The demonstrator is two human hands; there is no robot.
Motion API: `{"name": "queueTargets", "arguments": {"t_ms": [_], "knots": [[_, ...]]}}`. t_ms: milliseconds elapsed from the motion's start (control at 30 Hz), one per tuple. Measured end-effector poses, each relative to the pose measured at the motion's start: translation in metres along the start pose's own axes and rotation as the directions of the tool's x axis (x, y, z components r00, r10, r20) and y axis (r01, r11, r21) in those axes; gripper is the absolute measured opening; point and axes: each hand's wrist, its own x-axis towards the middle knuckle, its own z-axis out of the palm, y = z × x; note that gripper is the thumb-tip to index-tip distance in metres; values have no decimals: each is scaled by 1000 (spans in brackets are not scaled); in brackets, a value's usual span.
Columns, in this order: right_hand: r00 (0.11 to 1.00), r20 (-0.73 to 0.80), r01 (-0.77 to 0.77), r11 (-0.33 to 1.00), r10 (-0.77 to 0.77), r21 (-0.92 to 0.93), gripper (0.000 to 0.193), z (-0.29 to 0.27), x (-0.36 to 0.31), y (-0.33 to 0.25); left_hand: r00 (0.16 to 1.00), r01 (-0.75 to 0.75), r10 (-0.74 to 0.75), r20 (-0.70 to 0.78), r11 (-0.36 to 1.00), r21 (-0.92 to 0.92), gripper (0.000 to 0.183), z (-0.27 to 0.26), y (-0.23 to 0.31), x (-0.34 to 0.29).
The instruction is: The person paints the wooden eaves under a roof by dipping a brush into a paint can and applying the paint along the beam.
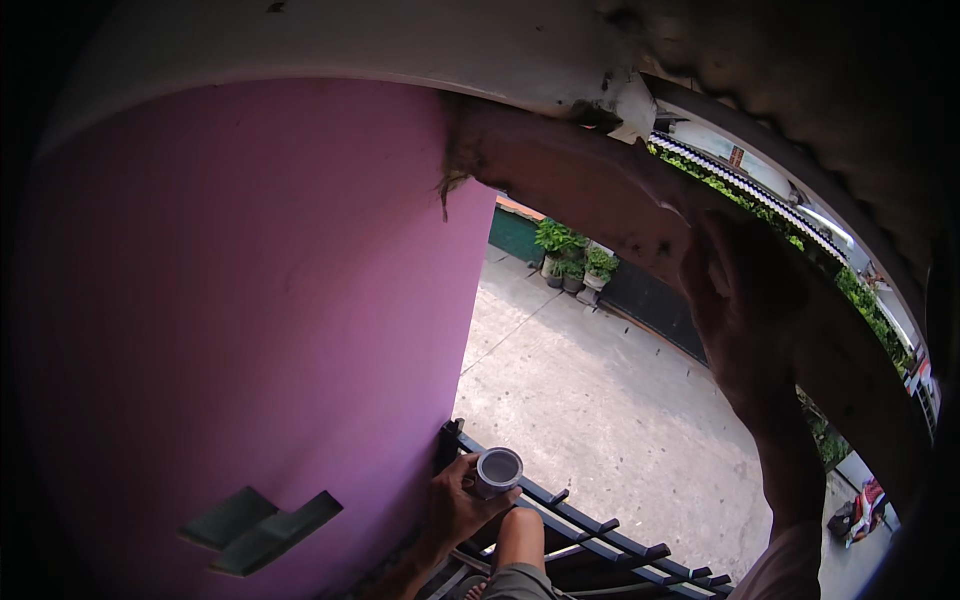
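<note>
My left hand (458, 503) is wrapped around a small round cup (499, 470) with a pale rim, held upright above the black railing. Greyish stuff shows inside the cup; I cannot tell what it is. Raised high on the right, my right hand (738, 300) is in deep shadow against the brownish beam (590, 195). Its fingers look bent together at the beam's face, and whatever they hold, if anything, is lost in the dark. Dark stains mark the beam, and a frayed tuft (448, 188) hangs where it meets the pink wall (280, 280).
A black metal railing (610, 540) with protruding bars runs below my hands, beside my bent knee (520, 540). Beyond it lies a concrete yard (590, 370) with potted plants (565, 250). Dark slot openings (262, 530) pierce the wall at lower left. A pale ledge (350, 45) hangs overhead.
</note>
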Motion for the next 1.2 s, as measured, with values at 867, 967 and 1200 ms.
{"name": "queueTargets", "arguments": {"t_ms": [867, 967, 1200], "knots": [[875, -81, -322, 699, 477, 639, 5, 147, 8, -81, 998, 30, -28, -63, 999, 26, 50, -8, 13, -15], [821, -172, -323, 692, 544, 646, 7, 161, 28, -78, 998, 5, 0, -63, 997, 72, 50, -12, 11, -15], [888, -223, -265, 844, 402, 466, 15, 199, 48, -66, 997, 46, -45, -61, 999, 22, 49, -10, 8, -16]]}}
